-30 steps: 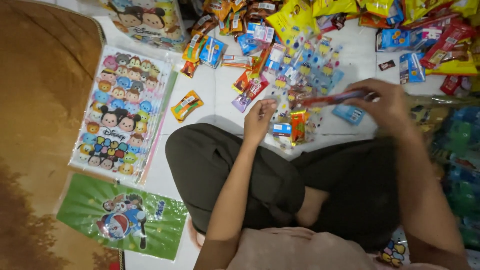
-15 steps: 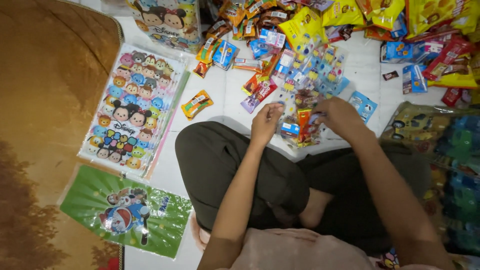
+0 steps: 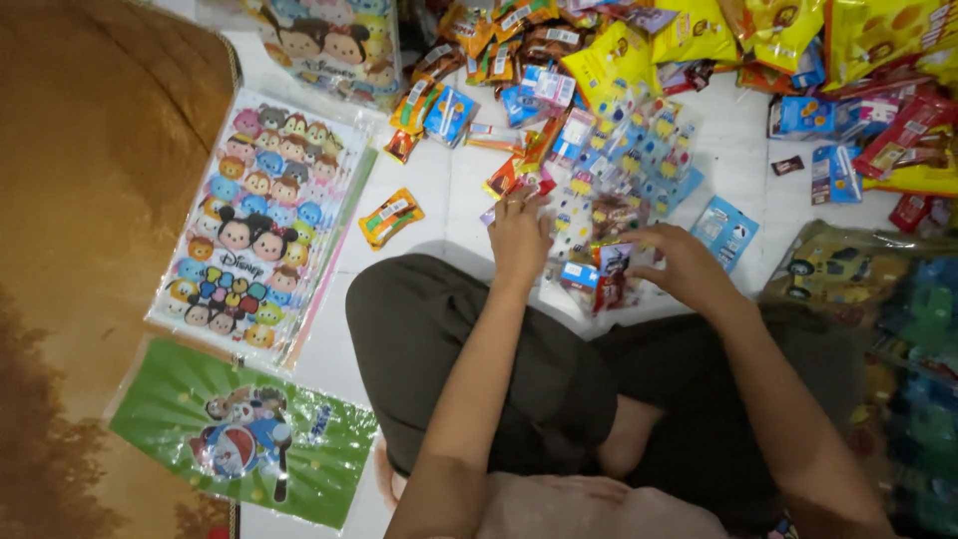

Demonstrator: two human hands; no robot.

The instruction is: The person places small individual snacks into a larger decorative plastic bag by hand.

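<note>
Your left hand (image 3: 519,235) rests flat, fingers spread, on the clear candy bag (image 3: 619,190) lying on the floor (image 3: 439,190) before your knees. Your right hand (image 3: 679,262) pinches a small packet (image 3: 611,277) at the bag's near edge.

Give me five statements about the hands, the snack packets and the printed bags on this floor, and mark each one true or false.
1. The left hand lies flat on the clear treat bag on the white floor. True.
2. The right hand is raised high, far from any packet. False: it is down at the small packets by the bag's near end.
3. The green cartoon bag lies nearer the person than the stack of character-print bags. True.
4. An orange snack packet lies alone between the character-print bags and the left hand. True.
5. The yellow snack bags lie on the brown rug. False: they are at the far side of the white floor; the brown rug holds none.
</note>
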